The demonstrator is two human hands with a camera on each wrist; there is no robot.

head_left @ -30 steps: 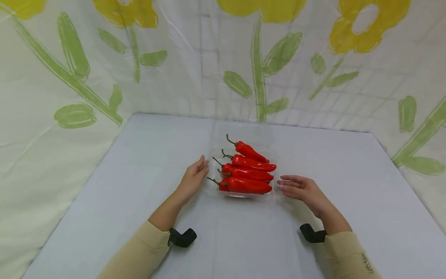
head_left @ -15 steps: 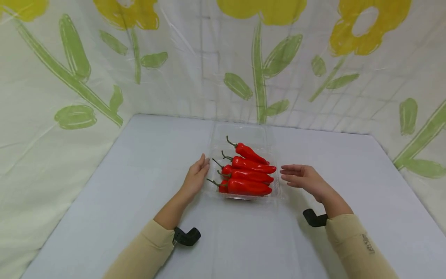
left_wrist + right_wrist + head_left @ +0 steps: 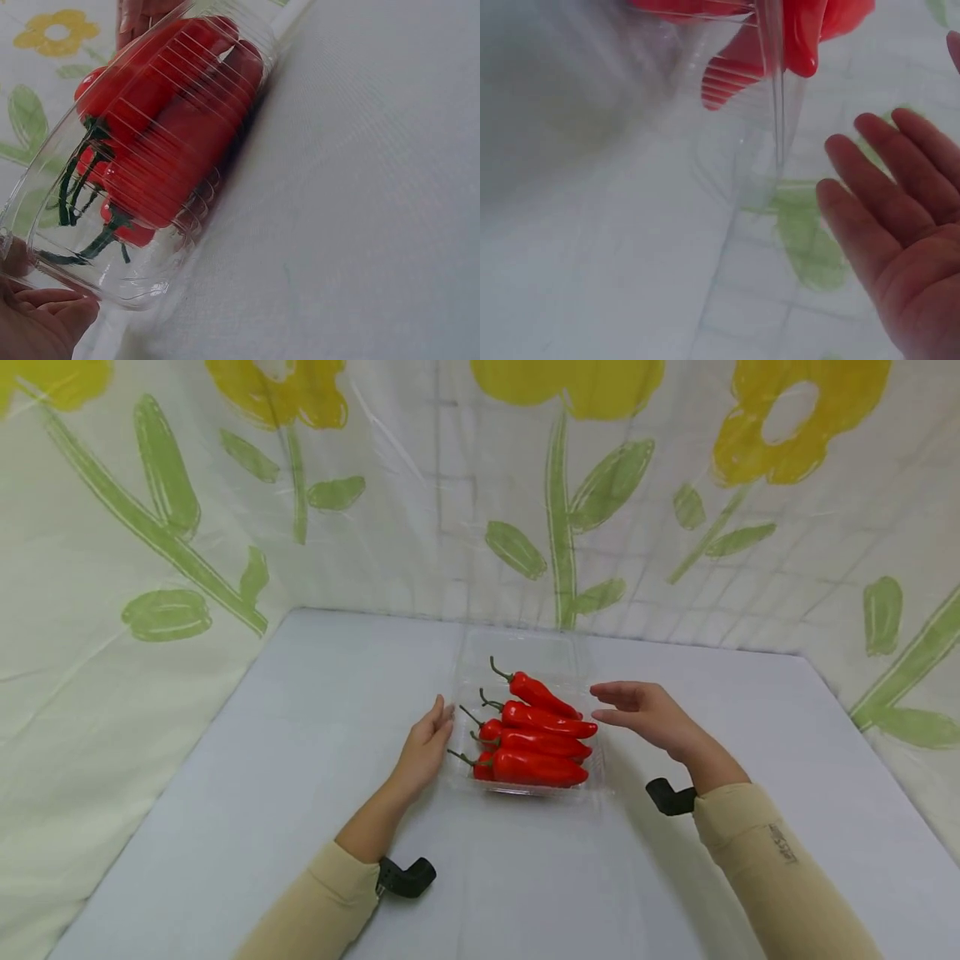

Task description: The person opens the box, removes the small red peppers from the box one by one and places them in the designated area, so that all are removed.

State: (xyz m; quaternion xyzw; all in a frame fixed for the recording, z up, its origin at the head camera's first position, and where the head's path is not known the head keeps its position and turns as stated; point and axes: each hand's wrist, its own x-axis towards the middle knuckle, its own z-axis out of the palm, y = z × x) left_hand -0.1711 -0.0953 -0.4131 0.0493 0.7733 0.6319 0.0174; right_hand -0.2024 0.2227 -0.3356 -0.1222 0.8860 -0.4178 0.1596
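Observation:
A clear plastic clamshell box (image 3: 525, 791) stands on the table with its lid (image 3: 517, 647) laid back open. Several red peppers (image 3: 543, 767) with green stems lie across it in a stacked row. At the left rim is my left hand (image 3: 422, 750); in the left wrist view its fingers (image 3: 71, 319) and thumb hold the box's corner edge. My right hand (image 3: 648, 714) hovers just beyond the right rim, near the tips of the upper peppers. Its fingers (image 3: 877, 161) are extended and apart from the box in the right wrist view, holding nothing.
The table (image 3: 300, 710) has a pale cover. Behind it hangs a white curtain (image 3: 405, 527) with yellow flowers and green leaves. Black wrist-worn devices (image 3: 408, 878) sit at both beige sleeves (image 3: 757, 843).
My right hand has left the box's right side, moving away from me and up along it to the upper right rim. The left hand stays at the left rim; the peppers stay put.

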